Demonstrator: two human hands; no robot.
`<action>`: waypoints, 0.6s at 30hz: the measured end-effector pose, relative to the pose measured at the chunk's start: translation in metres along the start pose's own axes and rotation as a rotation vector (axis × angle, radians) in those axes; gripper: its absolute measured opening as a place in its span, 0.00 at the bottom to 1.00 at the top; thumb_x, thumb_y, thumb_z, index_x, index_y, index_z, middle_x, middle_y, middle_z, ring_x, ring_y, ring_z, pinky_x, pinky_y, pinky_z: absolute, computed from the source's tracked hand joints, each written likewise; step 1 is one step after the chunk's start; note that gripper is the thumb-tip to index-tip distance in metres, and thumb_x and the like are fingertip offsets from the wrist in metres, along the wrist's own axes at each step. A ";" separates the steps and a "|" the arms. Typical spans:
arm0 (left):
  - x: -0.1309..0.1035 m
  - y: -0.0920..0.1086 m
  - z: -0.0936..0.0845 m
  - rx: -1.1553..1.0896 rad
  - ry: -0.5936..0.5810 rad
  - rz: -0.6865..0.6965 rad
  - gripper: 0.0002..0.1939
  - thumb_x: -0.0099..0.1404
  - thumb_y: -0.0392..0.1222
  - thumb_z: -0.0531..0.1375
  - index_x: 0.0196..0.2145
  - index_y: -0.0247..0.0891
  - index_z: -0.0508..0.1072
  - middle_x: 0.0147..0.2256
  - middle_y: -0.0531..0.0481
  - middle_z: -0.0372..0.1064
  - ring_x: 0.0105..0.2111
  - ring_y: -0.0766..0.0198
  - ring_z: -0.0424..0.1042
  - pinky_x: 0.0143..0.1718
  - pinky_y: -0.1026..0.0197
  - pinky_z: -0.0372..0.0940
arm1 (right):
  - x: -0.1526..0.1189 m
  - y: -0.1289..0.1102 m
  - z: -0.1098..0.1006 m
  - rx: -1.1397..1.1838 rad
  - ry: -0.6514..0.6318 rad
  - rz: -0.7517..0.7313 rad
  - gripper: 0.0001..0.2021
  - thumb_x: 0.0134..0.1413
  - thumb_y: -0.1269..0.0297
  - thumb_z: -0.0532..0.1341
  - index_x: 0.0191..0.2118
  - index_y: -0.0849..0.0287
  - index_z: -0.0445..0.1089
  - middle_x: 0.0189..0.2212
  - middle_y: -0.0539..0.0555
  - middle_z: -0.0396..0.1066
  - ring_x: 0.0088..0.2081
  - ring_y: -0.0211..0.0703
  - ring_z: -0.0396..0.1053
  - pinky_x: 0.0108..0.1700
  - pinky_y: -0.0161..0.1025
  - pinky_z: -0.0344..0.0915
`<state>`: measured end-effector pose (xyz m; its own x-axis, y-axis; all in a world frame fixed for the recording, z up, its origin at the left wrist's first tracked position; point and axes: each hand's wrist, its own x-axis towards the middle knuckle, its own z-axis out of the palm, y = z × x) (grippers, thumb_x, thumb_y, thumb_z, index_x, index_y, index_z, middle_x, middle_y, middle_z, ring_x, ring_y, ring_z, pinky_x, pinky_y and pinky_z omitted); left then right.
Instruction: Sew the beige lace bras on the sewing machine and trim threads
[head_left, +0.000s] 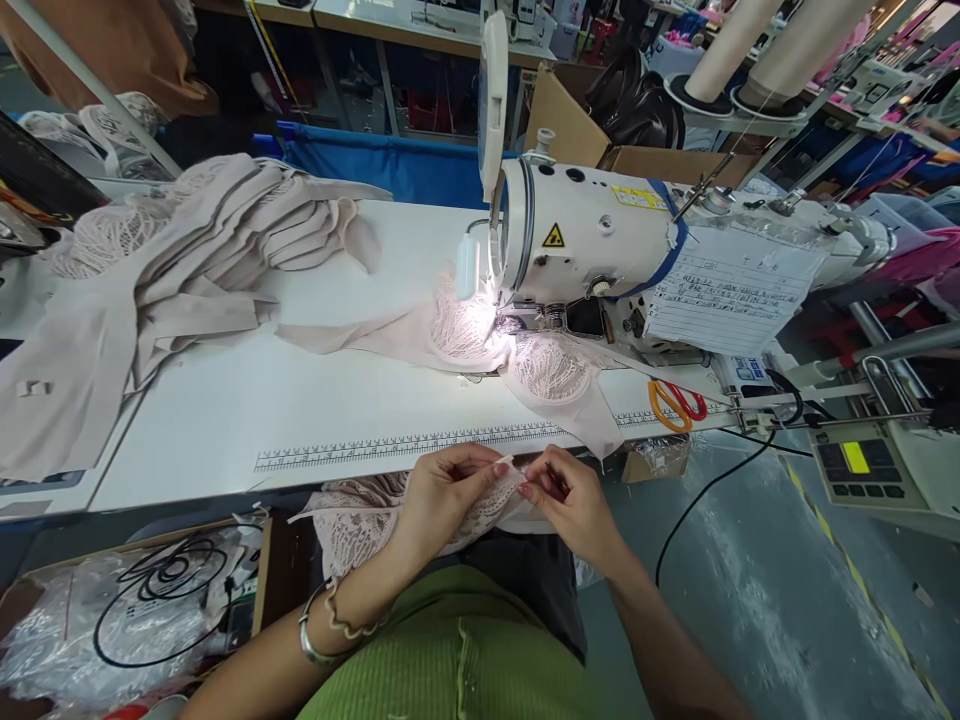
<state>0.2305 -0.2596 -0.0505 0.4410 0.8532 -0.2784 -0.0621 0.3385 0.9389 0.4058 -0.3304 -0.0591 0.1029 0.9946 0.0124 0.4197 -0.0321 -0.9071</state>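
Over the lap and in front of the table edge, my left hand [446, 495] pinches the edge of a pale pink lace piece [349, 530]. Close beside it, my right hand [574, 500] is closed on the same piece, fingertips a small gap apart from the left ones. Under the lit needle of a white sewing machine [592, 225] lies a pale pink bra [555, 370], one lace cup at the needle and the other to its right. At the left of the table rests a pile of similar pale pink pieces [202, 260].
Orange-handled scissors [670, 407] and a red handle lie at the table's right, near a printed ruler [405, 440]. A control box [862, 465] stands far right. A drawer of plastic bags and cable [165, 590] is at lower left.
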 end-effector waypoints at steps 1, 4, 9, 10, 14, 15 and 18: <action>0.000 0.000 0.000 0.000 0.001 -0.004 0.12 0.54 0.51 0.71 0.29 0.39 0.82 0.18 0.53 0.69 0.22 0.64 0.69 0.19 0.65 0.59 | -0.001 0.001 0.001 -0.018 0.055 -0.020 0.13 0.60 0.56 0.65 0.28 0.55 0.67 0.24 0.46 0.58 0.24 0.36 0.55 0.27 0.36 0.54; 0.001 -0.002 -0.001 -0.001 0.032 -0.016 0.12 0.54 0.51 0.72 0.29 0.40 0.82 0.22 0.51 0.74 0.24 0.62 0.72 0.19 0.65 0.60 | -0.005 0.001 0.006 -0.072 0.163 -0.107 0.12 0.60 0.60 0.66 0.27 0.54 0.67 0.27 0.48 0.63 0.25 0.37 0.58 0.27 0.37 0.57; 0.003 -0.005 -0.001 -0.011 0.051 -0.030 0.13 0.54 0.51 0.71 0.29 0.37 0.81 0.26 0.50 0.77 0.26 0.63 0.72 0.23 0.66 0.63 | -0.011 -0.006 0.011 -0.091 0.116 -0.208 0.08 0.61 0.65 0.64 0.30 0.54 0.69 0.29 0.50 0.70 0.25 0.38 0.61 0.28 0.37 0.59; 0.003 -0.005 -0.001 -0.010 0.048 -0.031 0.13 0.54 0.51 0.71 0.29 0.37 0.81 0.24 0.50 0.76 0.25 0.64 0.72 0.22 0.67 0.62 | -0.012 -0.007 0.012 -0.085 0.109 -0.205 0.08 0.62 0.66 0.64 0.30 0.54 0.69 0.28 0.50 0.70 0.25 0.38 0.62 0.27 0.37 0.59; 0.000 -0.002 -0.002 -0.009 0.036 -0.051 0.12 0.54 0.49 0.71 0.28 0.36 0.81 0.19 0.54 0.71 0.20 0.69 0.64 0.17 0.69 0.53 | -0.009 -0.004 0.012 -0.072 0.143 -0.151 0.07 0.63 0.65 0.62 0.32 0.55 0.68 0.27 0.49 0.67 0.25 0.37 0.62 0.27 0.35 0.59; 0.000 -0.002 -0.001 -0.012 0.029 -0.056 0.12 0.54 0.49 0.71 0.28 0.36 0.81 0.18 0.54 0.69 0.19 0.70 0.62 0.17 0.70 0.51 | -0.007 -0.002 0.011 -0.067 0.146 -0.139 0.07 0.63 0.65 0.61 0.32 0.55 0.68 0.26 0.48 0.67 0.25 0.36 0.62 0.27 0.35 0.59; -0.002 0.001 -0.001 -0.034 0.018 -0.063 0.11 0.55 0.48 0.71 0.28 0.36 0.81 0.18 0.55 0.68 0.17 0.73 0.58 0.16 0.70 0.49 | -0.004 0.000 0.009 -0.049 0.142 -0.137 0.07 0.62 0.64 0.62 0.32 0.55 0.68 0.28 0.49 0.67 0.27 0.37 0.64 0.28 0.34 0.62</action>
<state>0.2286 -0.2602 -0.0498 0.4286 0.8370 -0.3403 -0.0655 0.4044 0.9122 0.3971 -0.3335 -0.0628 0.1665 0.9662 0.1969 0.4813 0.0947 -0.8714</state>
